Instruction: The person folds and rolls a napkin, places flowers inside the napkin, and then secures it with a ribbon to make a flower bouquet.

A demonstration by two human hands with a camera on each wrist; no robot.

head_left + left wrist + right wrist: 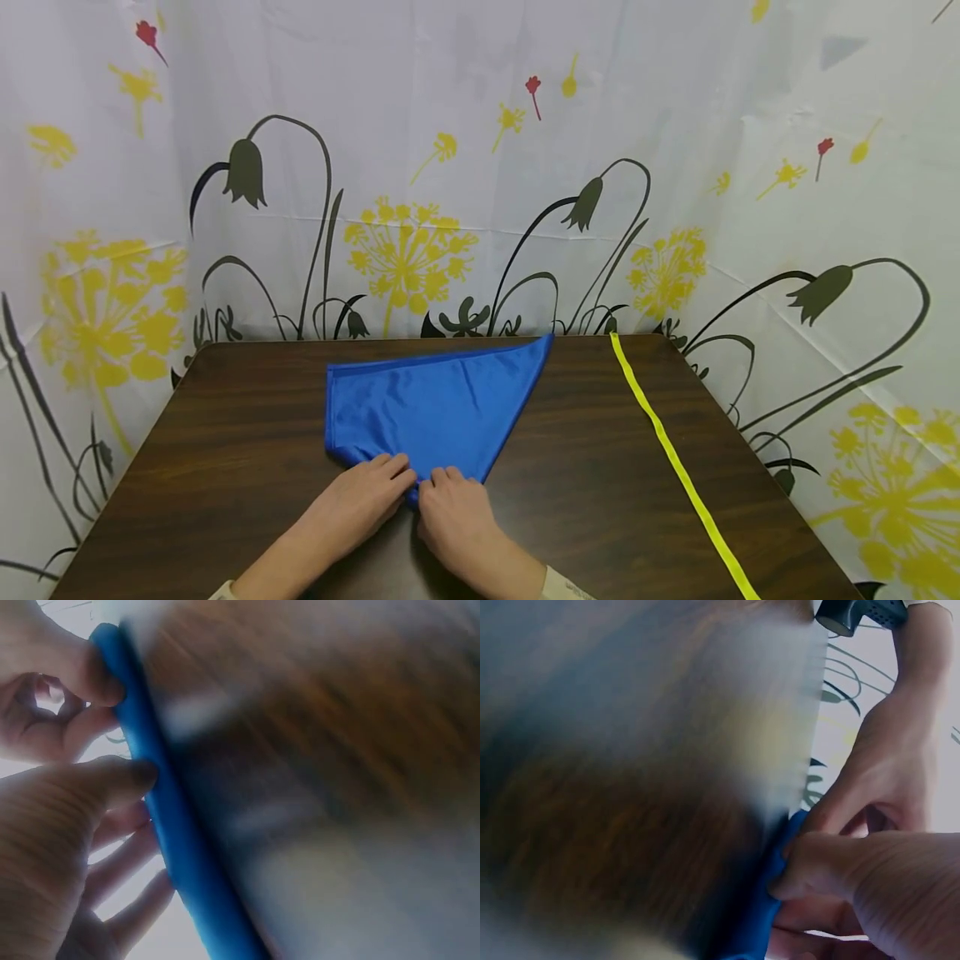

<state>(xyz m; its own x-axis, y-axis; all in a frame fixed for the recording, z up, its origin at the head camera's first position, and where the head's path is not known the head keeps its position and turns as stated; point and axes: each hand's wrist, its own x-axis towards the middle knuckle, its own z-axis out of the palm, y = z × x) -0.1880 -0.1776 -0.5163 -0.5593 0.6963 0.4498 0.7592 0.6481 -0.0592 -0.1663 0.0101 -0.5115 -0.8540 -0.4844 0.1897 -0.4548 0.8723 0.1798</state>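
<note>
Left hand [369, 495] and right hand [456, 515] pinch glossy blue cloth [438, 408], apparently rolling its near edge; next turn likely needs even pressure.

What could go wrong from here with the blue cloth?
The left hand and right hand pinch the near edge of the blue cloth close together, leaving the outer corners unheld, so it might skew. Its surface shows wrinkles, which could get pressed into creases. Its pointed corner reaches the far edge of the table and might slip over.
</note>
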